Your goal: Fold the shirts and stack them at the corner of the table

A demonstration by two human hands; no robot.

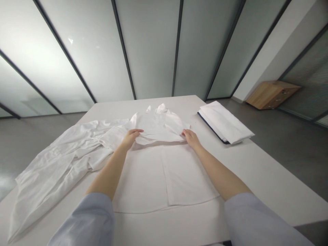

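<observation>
A white shirt (143, 181) lies spread on the table in front of me, its hem toward me and a placket running down its middle. My left hand (132, 137) pinches the left edge of the shirt's upper part. On the opposite edge, my right hand (191, 137) has its fingers closed on the same cloth. Between them the fabric is slightly lifted, and a shadow shows under its near fold. The far end of the shirt, around the collar, is bunched. Part of the cloth is hidden behind my fingers.
To the left, a crumpled white garment (66, 164) reaches the table's near left. A folded stack of white cloth (225, 121) with a dark layer beneath lies at the right edge of the white table (258, 174). A wooden cabinet (269, 94) stands beyond on the floor.
</observation>
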